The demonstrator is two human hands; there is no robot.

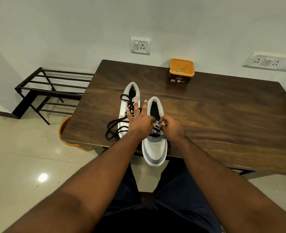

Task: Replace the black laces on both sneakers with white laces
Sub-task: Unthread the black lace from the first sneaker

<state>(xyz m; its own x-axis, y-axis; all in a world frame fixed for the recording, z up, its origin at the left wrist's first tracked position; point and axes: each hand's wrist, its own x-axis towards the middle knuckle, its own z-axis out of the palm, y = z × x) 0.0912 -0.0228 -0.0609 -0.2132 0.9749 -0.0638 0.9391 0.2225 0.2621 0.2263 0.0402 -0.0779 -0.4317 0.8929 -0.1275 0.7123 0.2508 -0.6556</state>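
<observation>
Two white and grey sneakers stand on a dark wooden table (223, 115). The left sneaker (124, 108) has its black lace (112, 127) pulled loose, trailing off to its left. The right sneaker (155, 148) has its toe over the table's front edge, and a black lace (155, 130) crosses its eyelets. My left hand (139, 122) lies over the gap between the shoes. Three of its fingers are spread straight, while the thumb and forefinger pinch the right sneaker's lace near the tongue. My right hand (171, 127) pinches the same lace from the right side. White laces (179, 71) lie in an orange tub (188, 68).
The orange tub stands at the table's back edge. An orange bucket (63, 130) sits on the floor under the table's left corner. A black metal shoe rack (51, 91) stands against the wall at left. Wall sockets (140, 45) are behind the table.
</observation>
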